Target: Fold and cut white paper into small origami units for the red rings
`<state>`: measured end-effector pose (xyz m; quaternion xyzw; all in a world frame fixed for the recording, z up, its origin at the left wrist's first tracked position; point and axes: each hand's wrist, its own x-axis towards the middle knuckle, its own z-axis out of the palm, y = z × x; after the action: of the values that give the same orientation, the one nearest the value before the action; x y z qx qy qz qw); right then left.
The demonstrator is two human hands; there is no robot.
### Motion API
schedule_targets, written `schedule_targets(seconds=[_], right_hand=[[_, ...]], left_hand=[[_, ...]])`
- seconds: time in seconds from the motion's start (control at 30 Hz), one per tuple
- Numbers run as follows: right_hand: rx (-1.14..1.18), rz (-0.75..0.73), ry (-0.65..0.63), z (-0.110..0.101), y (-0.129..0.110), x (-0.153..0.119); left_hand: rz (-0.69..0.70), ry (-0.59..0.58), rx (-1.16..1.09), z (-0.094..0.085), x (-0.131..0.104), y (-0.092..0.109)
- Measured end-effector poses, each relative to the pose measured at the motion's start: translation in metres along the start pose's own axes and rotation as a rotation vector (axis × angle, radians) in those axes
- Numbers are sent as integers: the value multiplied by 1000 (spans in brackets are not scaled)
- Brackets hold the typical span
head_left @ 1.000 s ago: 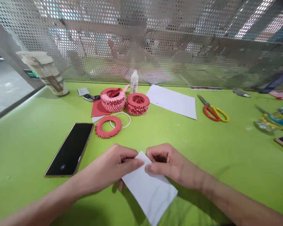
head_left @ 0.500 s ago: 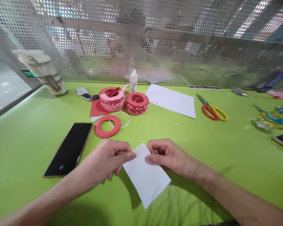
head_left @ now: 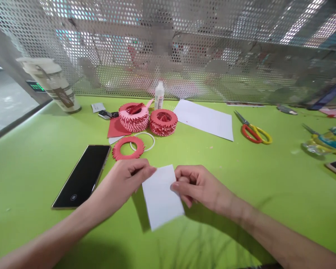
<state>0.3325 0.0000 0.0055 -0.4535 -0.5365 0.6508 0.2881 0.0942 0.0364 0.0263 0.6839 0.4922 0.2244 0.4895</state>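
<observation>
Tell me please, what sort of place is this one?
It looks like a craft table in some public indoor space, though which kind I cannot tell. Toothed paper rings and scissors lie on the green table, and a green exit sign shows beyond its far left edge.

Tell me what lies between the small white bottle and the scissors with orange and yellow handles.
A large white sheet lies flat between the bottle and the scissors, as the head view shows.

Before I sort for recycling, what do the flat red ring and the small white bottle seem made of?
The flat red ring looks like matte folded paper, judging by its toothed rim. The small bottle is probably smooth plastic, given its cloudy white body.
</observation>
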Motion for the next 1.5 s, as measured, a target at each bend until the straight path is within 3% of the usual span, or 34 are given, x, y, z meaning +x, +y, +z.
schedule_targets(seconds=[0.1,0.27,0.5,0.7,0.8,0.93,1.23,1.5], right_hand=[[17,-69,90,-1,0,-1],[-13,-158,280,1,-2,-2],[126,-170,186,6,3,-3],[84,-401,168,3,4,-6],[30,-435,218,1,2,-6],[-45,-468,231,1,0,-5],[-56,-216,241,7,10,-3],[-135,-205,262,4,13,1]], left_hand=[[15,31,-172,4,1,0],[-67,-183,-478,15,-5,-1],[-23,-72,-589,21,-8,-5],[-26,-52,-755,17,-8,-8],[-22,-110,-745,17,-10,-4],[-116,-213,-581,20,-10,2],[-156,-126,-507,21,-6,-3],[-110,-110,-427,19,-6,-2]])
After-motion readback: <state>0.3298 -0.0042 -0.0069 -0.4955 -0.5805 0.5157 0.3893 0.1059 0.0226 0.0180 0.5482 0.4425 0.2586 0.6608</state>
